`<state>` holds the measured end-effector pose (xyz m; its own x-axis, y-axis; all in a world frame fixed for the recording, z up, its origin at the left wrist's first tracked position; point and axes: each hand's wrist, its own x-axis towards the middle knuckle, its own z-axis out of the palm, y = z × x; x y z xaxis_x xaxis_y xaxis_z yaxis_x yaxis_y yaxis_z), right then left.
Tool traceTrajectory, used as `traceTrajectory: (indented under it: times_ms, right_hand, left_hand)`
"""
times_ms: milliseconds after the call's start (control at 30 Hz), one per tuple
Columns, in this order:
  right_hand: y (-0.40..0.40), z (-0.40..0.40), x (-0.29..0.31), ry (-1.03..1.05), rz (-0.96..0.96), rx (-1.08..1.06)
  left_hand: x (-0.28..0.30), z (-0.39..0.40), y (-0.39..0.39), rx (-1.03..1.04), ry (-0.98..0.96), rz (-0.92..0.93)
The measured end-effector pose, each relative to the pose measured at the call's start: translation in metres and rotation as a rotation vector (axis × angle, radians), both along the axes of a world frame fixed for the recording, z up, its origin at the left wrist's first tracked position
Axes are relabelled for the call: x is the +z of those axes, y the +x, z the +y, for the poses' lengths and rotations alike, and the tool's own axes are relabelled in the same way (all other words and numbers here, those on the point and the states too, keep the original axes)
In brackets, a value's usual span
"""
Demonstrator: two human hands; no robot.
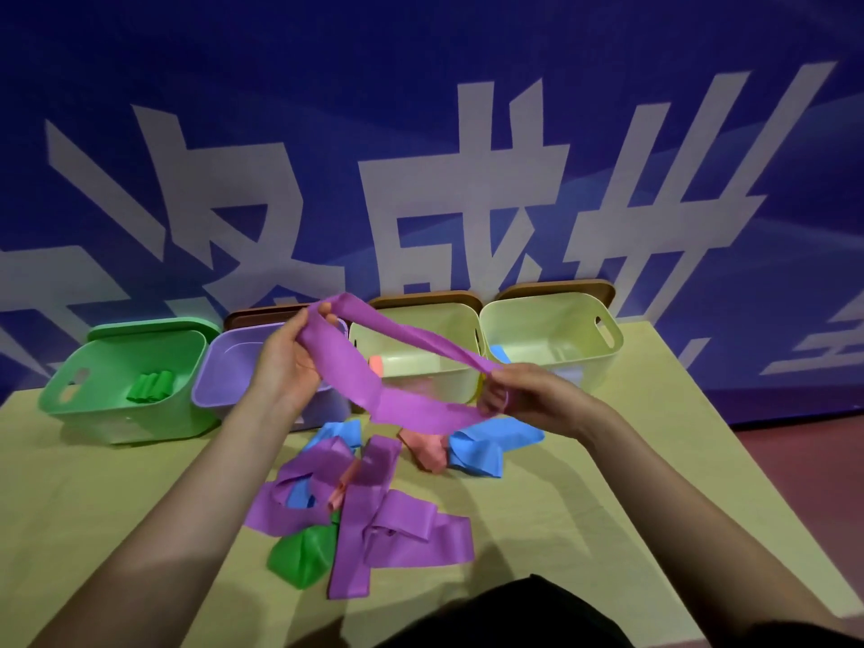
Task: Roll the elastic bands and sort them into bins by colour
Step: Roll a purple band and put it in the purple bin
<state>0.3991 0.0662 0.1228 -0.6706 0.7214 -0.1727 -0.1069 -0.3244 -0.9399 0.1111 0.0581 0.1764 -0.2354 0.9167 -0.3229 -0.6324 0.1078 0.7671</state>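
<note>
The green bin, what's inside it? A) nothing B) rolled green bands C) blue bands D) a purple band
B: the green bin at the far left holds a few rolled green bands, and no other colour shows in it.

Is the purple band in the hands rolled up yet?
Not yet. The purple band hangs stretched out between the left hand and right hand.

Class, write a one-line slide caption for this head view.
Both hands, left and right, stretch a purple band above the four bins.
</note>
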Motion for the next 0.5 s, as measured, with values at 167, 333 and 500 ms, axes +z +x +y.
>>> traceTrajectory:
  times_ms: [167,333,500]
  right_hand:
    - [0.001,0.005,0.008,-0.095,0.212,-0.227]
    - [-0.005,-0.001,0.025,-0.045,0.295,-0.332]
    - [-0.01,-0.001,0.045,-0.08,0.451,-0.51]
  left_hand:
    - [-0.038,-0.001,-0.011,0.117,-0.227,0.147]
    - [-0.063,-0.009,-0.015,-0.002,-0.249,0.447]
    - [-0.069,-0.017,-0.015,-0.287,-0.227,0.409]
